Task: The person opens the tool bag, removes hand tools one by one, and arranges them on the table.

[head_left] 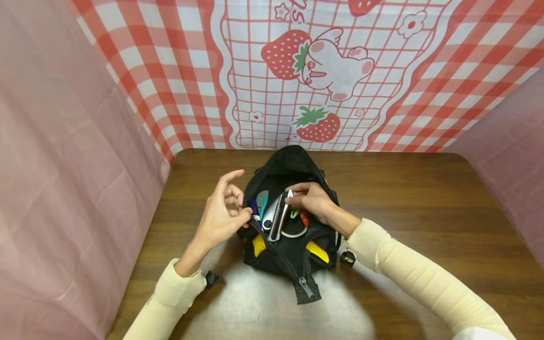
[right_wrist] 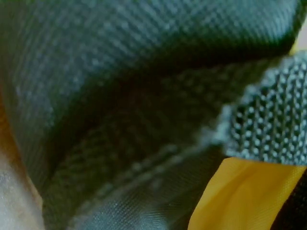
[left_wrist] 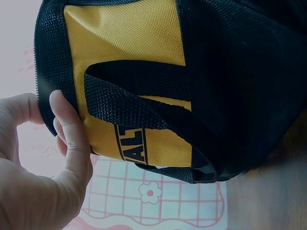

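A black and yellow tool bag (head_left: pixel 276 262) stands on the table with its zippered mouth wide open. My left hand (head_left: pixel 218 217) pinches the left rim of the mouth; in the left wrist view, its fingers (left_wrist: pixel 72 129) lie against the black zipper edge. Inside the bag, my right hand (head_left: pixel 314 200) pinches the upper end of a silver and black utility knife (head_left: pixel 278 219), which leans at a slant. Beside the knife lie a teal-handled tool (head_left: pixel 263 203) and a dark blue item (head_left: pixel 255 208). Bag fabric fills most of the right wrist view, blurred; the right fingers are hidden there.
Red and green items (head_left: pixel 304 217) and a pale curved piece lie to the knife's right in the bag. A zipper tab (head_left: pixel 303 285) hangs over the front. The wooden table (head_left: pixel 425 212) meets a checked strawberry cloth (head_left: pixel 191 94) behind and pink drapes at the sides.
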`<state>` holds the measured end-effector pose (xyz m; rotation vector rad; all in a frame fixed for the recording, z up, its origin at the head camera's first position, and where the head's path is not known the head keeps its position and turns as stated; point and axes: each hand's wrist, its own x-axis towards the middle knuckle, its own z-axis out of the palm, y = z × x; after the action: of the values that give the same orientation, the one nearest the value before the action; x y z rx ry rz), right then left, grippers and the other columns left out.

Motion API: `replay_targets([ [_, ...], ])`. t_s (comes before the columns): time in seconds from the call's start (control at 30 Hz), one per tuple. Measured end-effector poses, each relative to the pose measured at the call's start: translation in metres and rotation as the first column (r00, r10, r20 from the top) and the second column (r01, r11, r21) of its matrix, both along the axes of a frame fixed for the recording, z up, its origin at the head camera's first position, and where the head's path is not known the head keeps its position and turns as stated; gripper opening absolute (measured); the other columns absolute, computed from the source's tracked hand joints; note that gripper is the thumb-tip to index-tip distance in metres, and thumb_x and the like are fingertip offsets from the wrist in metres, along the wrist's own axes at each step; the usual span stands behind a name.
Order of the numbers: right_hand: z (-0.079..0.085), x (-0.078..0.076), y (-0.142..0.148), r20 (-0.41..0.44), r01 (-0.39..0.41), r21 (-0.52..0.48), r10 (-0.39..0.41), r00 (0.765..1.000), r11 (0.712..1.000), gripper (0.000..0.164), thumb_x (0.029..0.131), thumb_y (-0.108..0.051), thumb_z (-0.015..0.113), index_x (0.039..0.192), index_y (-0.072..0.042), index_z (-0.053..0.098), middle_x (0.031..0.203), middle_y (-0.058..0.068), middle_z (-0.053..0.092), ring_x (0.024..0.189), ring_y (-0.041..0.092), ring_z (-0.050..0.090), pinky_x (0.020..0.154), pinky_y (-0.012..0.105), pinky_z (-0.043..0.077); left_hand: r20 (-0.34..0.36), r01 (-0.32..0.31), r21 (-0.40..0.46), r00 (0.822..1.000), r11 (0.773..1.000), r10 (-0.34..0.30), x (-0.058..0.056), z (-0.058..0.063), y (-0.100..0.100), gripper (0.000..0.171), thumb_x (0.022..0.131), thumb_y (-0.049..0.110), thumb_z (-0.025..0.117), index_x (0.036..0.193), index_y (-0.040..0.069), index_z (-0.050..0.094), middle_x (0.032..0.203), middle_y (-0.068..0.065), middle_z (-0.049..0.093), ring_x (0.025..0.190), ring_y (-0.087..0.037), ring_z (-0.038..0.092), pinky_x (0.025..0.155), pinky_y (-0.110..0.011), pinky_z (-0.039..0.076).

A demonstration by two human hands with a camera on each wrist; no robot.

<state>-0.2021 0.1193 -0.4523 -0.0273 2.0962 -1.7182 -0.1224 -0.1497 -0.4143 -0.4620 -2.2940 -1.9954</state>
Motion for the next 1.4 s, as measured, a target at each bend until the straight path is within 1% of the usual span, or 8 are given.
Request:
replay_targets([
  [0.17,-0.001,0.001,0.0,0.041,-0.022,-0.079,0.025,0.999,0.997,0.042,0.102,0.002,0.073,0.142,0.015,0.064,0.107,0.006,0.076,0.085,0.007,0.075,0.081,0.025,0.067,0.004,-0.002,-0.002,1.0,1.0,0.002,0.0,0.001,0.0,0.087,0.085,-0.015,0.076,0.162,0.009,0.045,0.092,-0.018,0.053,0.067,-0.018,0.064,0.054,-0.043,0.069],
  [0.33,0.003,0.003,0.001,0.05,-0.038,-0.145,0.046,0.998,0.989,0.041,0.104,0.003,0.07,0.143,0.014,0.064,0.107,0.002,0.078,0.089,0.008,0.077,0.089,0.029,0.068,0.011,-0.003,-0.012,1.0,1.0,0.003,0.001,0.001,0.0,0.087,0.086,-0.014,0.076,0.163,0.011,0.044,0.093,-0.017,0.052,0.066,-0.018,0.063,0.054,-0.043,0.069],
  [0.47,0.007,0.006,0.002,0.012,-0.061,-0.149,0.063,0.998,0.987,0.038,0.104,0.003,0.072,0.141,0.011,0.067,0.113,0.005,0.079,0.092,0.009,0.077,0.092,0.032,0.068,0.014,0.001,-0.013,1.0,1.0,-0.001,0.001,0.001,0.001,0.087,0.086,-0.015,0.075,0.163,0.011,0.044,0.093,-0.016,0.052,0.065,-0.017,0.062,0.054,-0.043,0.069],
  [0.7,0.016,0.014,0.004,-0.114,-0.095,-0.116,0.082,0.99,0.989,0.04,0.103,0.003,0.073,0.143,0.008,0.066,0.122,0.008,0.076,0.096,0.012,0.075,0.094,0.039,0.069,0.013,0.003,-0.006,1.0,1.0,-0.003,0.001,0.001,0.003,0.087,0.085,-0.016,0.074,0.162,0.011,0.045,0.092,-0.016,0.052,0.065,-0.017,0.062,0.054,-0.044,0.069],
  [0.87,0.025,0.021,0.004,-0.142,-0.073,-0.193,0.046,0.989,0.979,0.039,0.105,0.005,0.07,0.144,0.008,0.065,0.122,0.002,0.079,0.098,0.011,0.076,0.094,0.041,0.07,0.01,0.008,-0.007,1.0,1.0,-0.008,0.001,0.0,0.004,0.086,0.085,-0.016,0.074,0.162,0.01,0.045,0.092,-0.016,0.051,0.064,-0.017,0.062,0.053,-0.044,0.068],
  [1.03,0.036,0.028,0.003,-0.178,-0.045,-0.32,-0.013,0.984,0.946,0.037,0.105,0.008,0.068,0.142,0.008,0.064,0.116,0.0,0.081,0.098,0.012,0.078,0.091,0.038,0.07,0.005,0.012,-0.006,1.0,1.0,-0.012,0.001,-0.001,0.005,0.085,0.085,-0.016,0.074,0.161,0.009,0.045,0.091,-0.015,0.051,0.064,-0.016,0.062,0.053,-0.044,0.068],
  [1.13,0.044,0.032,0.004,-0.185,-0.013,-0.371,-0.06,0.981,0.929,0.035,0.105,0.008,0.067,0.14,0.007,0.065,0.114,-0.003,0.081,0.098,0.011,0.078,0.09,0.034,0.07,0.003,0.015,-0.006,1.0,1.0,-0.015,0.001,-0.001,0.005,0.084,0.086,-0.016,0.074,0.161,0.008,0.045,0.091,-0.015,0.051,0.064,-0.015,0.062,0.052,-0.044,0.068],
  [1.4,0.063,0.036,0.01,-0.192,0.055,-0.469,-0.162,0.968,0.882,0.03,0.105,0.009,0.065,0.13,-0.005,0.075,0.108,-0.003,0.083,0.092,0.011,0.079,0.083,0.028,0.07,0.005,0.017,-0.003,1.0,1.0,-0.017,0.001,-0.001,0.007,0.084,0.086,-0.016,0.074,0.161,0.008,0.045,0.091,-0.015,0.051,0.064,-0.015,0.062,0.053,-0.044,0.068],
])
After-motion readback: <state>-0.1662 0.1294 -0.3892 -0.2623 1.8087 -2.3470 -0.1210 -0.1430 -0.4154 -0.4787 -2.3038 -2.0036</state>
